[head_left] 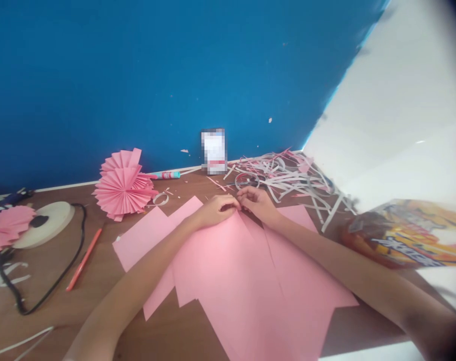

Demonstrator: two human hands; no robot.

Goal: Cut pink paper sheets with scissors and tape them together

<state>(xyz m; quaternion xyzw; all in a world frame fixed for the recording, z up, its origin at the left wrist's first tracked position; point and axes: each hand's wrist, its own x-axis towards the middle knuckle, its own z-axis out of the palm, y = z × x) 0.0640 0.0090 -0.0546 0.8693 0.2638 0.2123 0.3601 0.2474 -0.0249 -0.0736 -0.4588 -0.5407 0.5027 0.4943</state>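
Several pink paper sheets (235,271) lie overlapped on the brown table (62,311) in front of me. My left hand (216,209) and my right hand (257,200) meet at the far corner of the top sheet, fingers pinched together on its edge. Both forearms rest over the paper.
Folded pink paper fans (123,186) stand at the left by the blue wall. A heap of paper strips (291,178) lies behind my hands. An orange pencil (84,259), a black cable (50,281), a white round object (47,223), a small card (213,150) and a colourful packet (404,233) surround the sheets.
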